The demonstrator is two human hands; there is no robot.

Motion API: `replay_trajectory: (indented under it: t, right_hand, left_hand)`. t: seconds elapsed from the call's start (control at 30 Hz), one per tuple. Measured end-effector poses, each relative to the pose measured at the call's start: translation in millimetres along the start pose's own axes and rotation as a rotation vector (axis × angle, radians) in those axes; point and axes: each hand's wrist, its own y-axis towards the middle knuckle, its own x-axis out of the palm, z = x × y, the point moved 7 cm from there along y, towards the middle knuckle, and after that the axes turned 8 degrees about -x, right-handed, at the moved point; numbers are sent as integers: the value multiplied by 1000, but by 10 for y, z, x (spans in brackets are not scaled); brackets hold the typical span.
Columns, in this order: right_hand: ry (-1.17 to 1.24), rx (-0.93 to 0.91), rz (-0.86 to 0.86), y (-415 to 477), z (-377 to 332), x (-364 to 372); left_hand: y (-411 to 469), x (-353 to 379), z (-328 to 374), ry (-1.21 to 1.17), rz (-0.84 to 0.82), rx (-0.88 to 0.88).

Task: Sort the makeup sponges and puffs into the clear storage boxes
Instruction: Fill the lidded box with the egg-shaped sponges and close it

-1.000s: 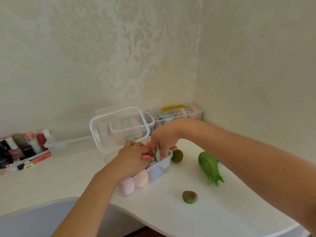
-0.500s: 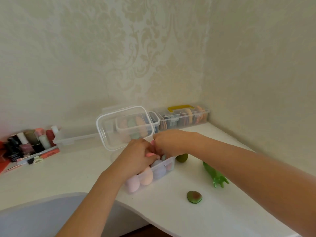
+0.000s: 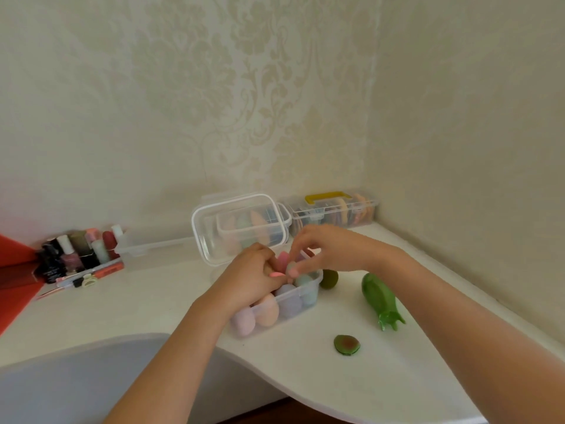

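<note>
A clear storage box (image 3: 309,294) sits mid-table with its lid (image 3: 214,240) standing open behind it. Inside lie several pastel egg-shaped sponges: pink (image 3: 243,323), peach (image 3: 268,310), lilac (image 3: 289,301), teal (image 3: 305,281). My left hand (image 3: 247,278) is curled over the box and grips a pink sponge (image 3: 282,259). My right hand (image 3: 324,252) reaches in from the right and pinches a pale green sponge (image 3: 291,266) beside it. A dark green sponge (image 3: 329,279) lies on the table just right of the box.
A second clear box (image 3: 250,232) with sponges shows behind the lid. A long clear case with a yellow handle (image 3: 333,212) holds puffs by the wall. A green eggplant-shaped object (image 3: 379,296) and an avocado-shaped puff (image 3: 346,344) lie at right. Nail polish bottles (image 3: 76,252) stand at left.
The view has shifted left and down a little. My right hand lifted slightly and its fingers now pinch the pale green sponge at the box's top. My left hand stayed in the box.
</note>
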Motion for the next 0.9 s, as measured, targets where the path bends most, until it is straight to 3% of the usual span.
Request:
replay_trajectory:
  t: [0.07,0.13,0.2,0.23,0.33,0.43,0.5,0.6,0.7,0.8,0.9]
  right_hand:
    - [21,-25,49,-80,7,68]
    - [3,-11,53,-130,56,236]
    - [128,41,98,-153,136,345]
    - [203,50,128,-154,165,376]
    - [337,46,181,-131,197,426]
    - [404,56,211,-115,218,461]
    - [397,54,242,-116,224,467]
    - [350,49,294,-109,238,453]
    - [367,-8,365,-104,236,416]
    - [394,-27,375,-108,221,403]
    - [382,-57,324,-129,219,398]
  left_hand:
    - [-41,-156,9,-62,155,43]
    - [-166,-441,-19,-97,549,84]
    - [-294,-648,-157,-128,833,-56]
    - [-287,-669,-311,-199,836,-189]
    - [-163,-529,-744,-736,544,-533]
    - [-114,-457,-884,-1383,366,-556]
    - [-115,-491,-910,-1527,310,-510]
    - [-120,-553,-837,-1429,214,-393]
    - [-106,-562,-701,-1124,38,-232]
    - [-150,-505,-620,-764,-243,-117]
    - [-200,-446,-652,-392,-413,-146]
